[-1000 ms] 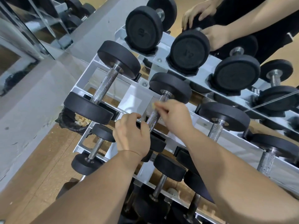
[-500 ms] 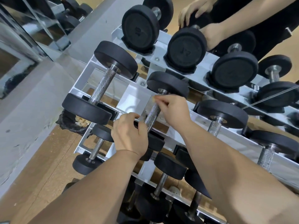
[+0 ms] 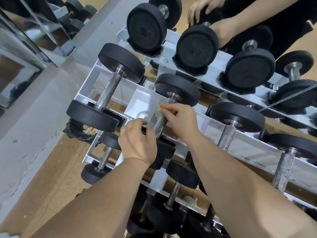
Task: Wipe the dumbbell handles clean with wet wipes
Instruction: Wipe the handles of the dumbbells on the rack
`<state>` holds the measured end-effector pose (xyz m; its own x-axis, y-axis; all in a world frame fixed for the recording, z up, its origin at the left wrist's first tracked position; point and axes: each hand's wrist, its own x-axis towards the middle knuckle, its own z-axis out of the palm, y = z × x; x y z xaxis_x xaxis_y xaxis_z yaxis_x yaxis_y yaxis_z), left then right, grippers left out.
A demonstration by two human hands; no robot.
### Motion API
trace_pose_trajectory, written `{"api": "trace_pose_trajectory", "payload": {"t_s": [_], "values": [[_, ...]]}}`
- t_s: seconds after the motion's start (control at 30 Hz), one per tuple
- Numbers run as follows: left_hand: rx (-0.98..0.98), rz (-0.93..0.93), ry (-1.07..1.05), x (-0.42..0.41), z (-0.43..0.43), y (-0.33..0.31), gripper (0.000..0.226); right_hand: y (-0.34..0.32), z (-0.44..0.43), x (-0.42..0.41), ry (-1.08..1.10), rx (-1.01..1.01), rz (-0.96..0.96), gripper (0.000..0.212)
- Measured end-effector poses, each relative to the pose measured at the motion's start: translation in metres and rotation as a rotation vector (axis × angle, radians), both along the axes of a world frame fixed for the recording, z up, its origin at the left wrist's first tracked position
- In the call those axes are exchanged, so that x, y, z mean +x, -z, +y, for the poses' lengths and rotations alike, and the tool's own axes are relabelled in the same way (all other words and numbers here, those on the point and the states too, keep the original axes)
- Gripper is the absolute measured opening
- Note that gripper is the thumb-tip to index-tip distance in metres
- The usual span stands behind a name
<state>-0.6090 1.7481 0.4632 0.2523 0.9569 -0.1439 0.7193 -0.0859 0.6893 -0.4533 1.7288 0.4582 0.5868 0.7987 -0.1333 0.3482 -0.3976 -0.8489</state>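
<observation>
Left grip [image 3: 137,145] over hidden dumbbell [image 3: 160,121] end

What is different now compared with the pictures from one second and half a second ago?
Almost nothing. The right hand, pinching a small pale piece, likely the wipe, only shifted slightly on the dumbbell handle. The left hand kept gripping the near weight, and nothing left the rack.

Dumbbells [image 3: 109,90] lie side by side across the tiered rack [image 3: 212,73], a mirror [image 3: 25,35] standing to its left
</observation>
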Motion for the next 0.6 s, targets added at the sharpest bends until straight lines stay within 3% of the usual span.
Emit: {"api": "trace_pose_trajectory", "payload": {"t_s": [0.1, 0.27, 0.37, 0.47, 0.6], "values": [[-0.019, 0.002, -0.005, 0.000, 0.000, 0.000, 0.043, 0.000, -0.009, -0.010, 0.036, 0.019, 0.053, 0.015], [-0.013, -0.010, -0.009, 0.000, 0.000, 0.001, 0.042, -0.001, -0.022, -0.014, -0.228, -0.138, 0.056, 0.014], [-0.008, -0.016, -0.015, 0.000, 0.000, 0.002, 0.041, -0.002, -0.004, 0.004, -0.093, -0.066, -0.110, 0.014], [-0.016, -0.017, -0.016, 0.000, 0.000, 0.001, 0.042, -0.002, 0.006, 0.017, 0.101, 0.018, -0.147, 0.011], [-0.011, -0.016, -0.007, 0.000, 0.000, 0.000, 0.040, -0.004, -0.017, -0.004, -0.141, -0.075, 0.016, 0.013]]}}
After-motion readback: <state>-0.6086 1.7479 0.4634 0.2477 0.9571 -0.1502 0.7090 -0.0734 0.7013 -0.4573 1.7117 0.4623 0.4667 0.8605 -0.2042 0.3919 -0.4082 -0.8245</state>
